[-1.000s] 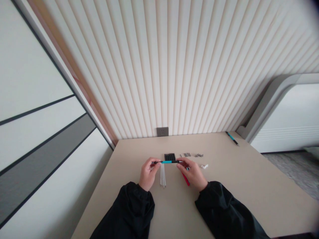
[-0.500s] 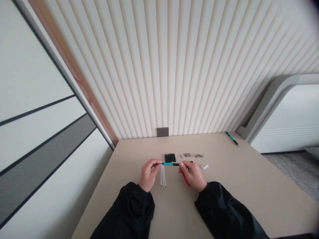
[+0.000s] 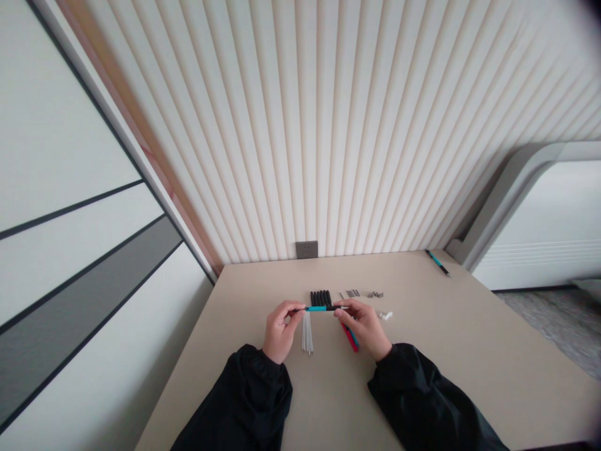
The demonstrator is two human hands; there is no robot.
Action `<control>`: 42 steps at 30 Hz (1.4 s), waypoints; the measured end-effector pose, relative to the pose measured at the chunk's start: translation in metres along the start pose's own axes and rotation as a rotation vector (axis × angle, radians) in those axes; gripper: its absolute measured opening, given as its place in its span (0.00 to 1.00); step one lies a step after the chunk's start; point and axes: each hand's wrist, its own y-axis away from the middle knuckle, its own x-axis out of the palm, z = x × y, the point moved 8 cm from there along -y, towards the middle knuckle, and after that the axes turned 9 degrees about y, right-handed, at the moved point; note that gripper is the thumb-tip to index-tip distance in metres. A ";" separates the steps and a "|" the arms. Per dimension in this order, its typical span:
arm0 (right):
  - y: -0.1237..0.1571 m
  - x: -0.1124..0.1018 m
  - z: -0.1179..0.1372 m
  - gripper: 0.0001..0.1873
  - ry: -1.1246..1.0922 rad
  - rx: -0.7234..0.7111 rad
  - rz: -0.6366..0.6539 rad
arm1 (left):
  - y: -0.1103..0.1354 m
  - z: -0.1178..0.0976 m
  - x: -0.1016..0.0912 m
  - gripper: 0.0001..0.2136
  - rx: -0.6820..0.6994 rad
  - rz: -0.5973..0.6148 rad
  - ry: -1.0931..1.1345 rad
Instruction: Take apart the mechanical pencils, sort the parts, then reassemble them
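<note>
Between my two hands a blue and black pen [image 3: 317, 308] is held level above the table. My left hand [image 3: 280, 329] pinches its left end. The fingers of my right hand [image 3: 364, 327] close around the black right end, where a pale tip shows. White refill tubes [image 3: 307, 335] lie just right of my left hand. Under my right hand are red and blue pen barrels [image 3: 350, 338], partly hidden by it. Several black grips [image 3: 320, 298] lie in a row behind the pen.
Small springs [image 3: 353, 292] and metal tips [image 3: 375, 294] lie behind my right hand, with white pieces [image 3: 385, 316] to its right. Another blue and black pen [image 3: 438, 263] rests at the table's far right. A wall socket [image 3: 307, 249] sits at the table's back edge.
My right hand's fingers have shifted slightly on the pen, baring a pale tip at its right end. More of the red and blue barrels shows. My left hand stays put.
</note>
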 end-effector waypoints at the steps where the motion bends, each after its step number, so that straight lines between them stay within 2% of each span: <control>1: 0.000 0.000 0.000 0.20 -0.003 -0.001 0.005 | 0.000 -0.001 0.000 0.04 0.010 0.002 -0.005; 7: 0.002 0.009 0.004 0.19 -0.141 0.031 0.078 | 0.001 -0.007 0.003 0.03 0.075 0.036 -0.009; 9: 0.001 0.009 0.003 0.19 -0.151 0.035 0.055 | 0.001 -0.003 0.003 0.04 0.018 0.011 0.046; 11: 0.002 0.009 0.005 0.18 -0.065 0.006 0.037 | 0.001 0.004 0.001 0.08 -0.070 -0.059 0.159; 14: 0.005 0.016 0.014 0.14 0.116 -0.074 0.099 | 0.002 0.013 -0.002 0.17 -0.176 -0.144 0.337; 19: 0.015 0.037 0.036 0.13 0.220 -0.204 0.250 | 0.006 0.017 0.011 0.19 -0.263 -0.064 0.377; 24: 0.020 0.052 0.037 0.12 0.155 -0.181 0.312 | 0.011 0.012 0.023 0.22 -0.255 -0.051 0.357; 29: 0.017 0.057 0.022 0.17 -0.175 -0.057 0.272 | 0.010 0.003 0.029 0.22 -0.186 0.035 0.215; 34: 0.011 0.051 0.020 0.21 -0.621 0.044 0.213 | 0.007 -0.005 0.027 0.12 -0.122 0.051 0.036; 37: 0.011 0.046 0.019 0.26 -0.840 0.135 0.187 | 0.007 -0.005 0.027 0.11 -0.132 0.058 -0.005; 39: 0.011 0.043 0.017 0.24 -0.960 0.199 0.168 | 0.007 -0.004 0.027 0.11 -0.142 0.060 -0.003; 42: 0.011 0.045 0.014 0.12 -1.094 0.310 0.220 | 0.007 -0.001 0.027 0.11 -0.150 0.060 -0.001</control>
